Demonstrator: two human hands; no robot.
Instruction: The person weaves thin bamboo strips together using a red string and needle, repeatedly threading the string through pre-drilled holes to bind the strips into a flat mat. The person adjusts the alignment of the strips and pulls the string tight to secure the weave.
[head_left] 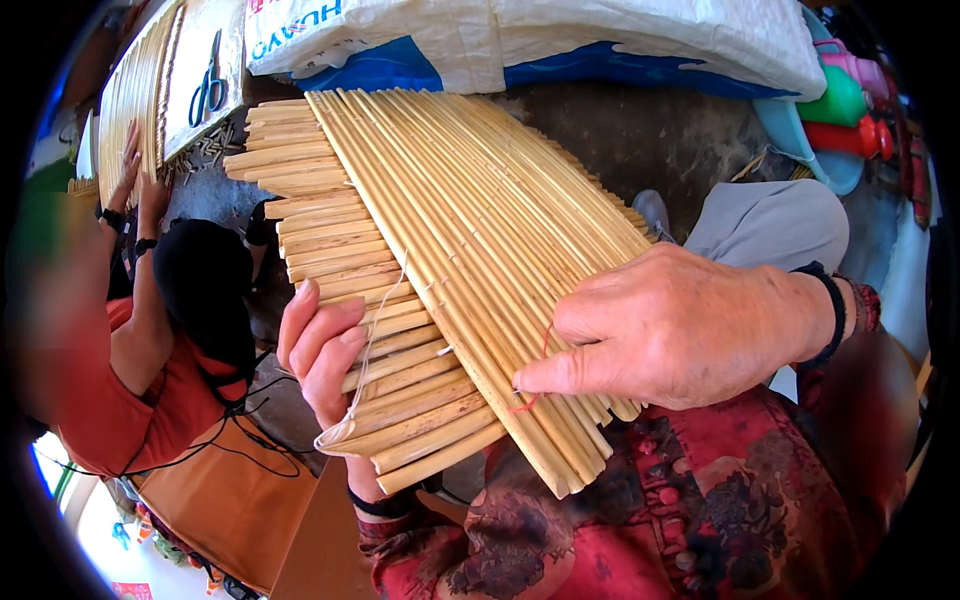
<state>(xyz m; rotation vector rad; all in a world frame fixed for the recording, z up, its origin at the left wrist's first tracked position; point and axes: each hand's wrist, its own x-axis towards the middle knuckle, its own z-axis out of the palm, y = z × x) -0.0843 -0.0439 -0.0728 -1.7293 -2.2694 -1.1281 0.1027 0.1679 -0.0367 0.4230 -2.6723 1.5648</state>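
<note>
Head view: saw a wide stalk mat (470, 220) right in the middle, slanting from eleven o'clock down to five o'clock, with long yellow stalks on top and more stalks crossing underneath, poking out toward nine o'clock. Looked light, and stiff along each stalk, but likely to bend a bit between the stalks. Seemed smooth, maybe a little slippery, and maybe easy to crack under a hard squeeze. Looked best to hold from below with a flat palm, or by many stalk ends together. Rested the left hand (325, 365) at eight o'clock, by the poking ends, with bent fingers a little apart and tips up toward twelve o'clock. Could not see the thumb, so could not tell about a tight or loose hold. Had a loop of white thread (350, 415) just beside those fingers. Held the right hand (670, 325) at three o'clock, back side up, with the wrist farther out that way, curled fingers, and one finger or thumb stretched toward nine o'clock to the top stalks. Had red thread (546, 340) right by that tip, but could not tell about a pinch on it
</note>
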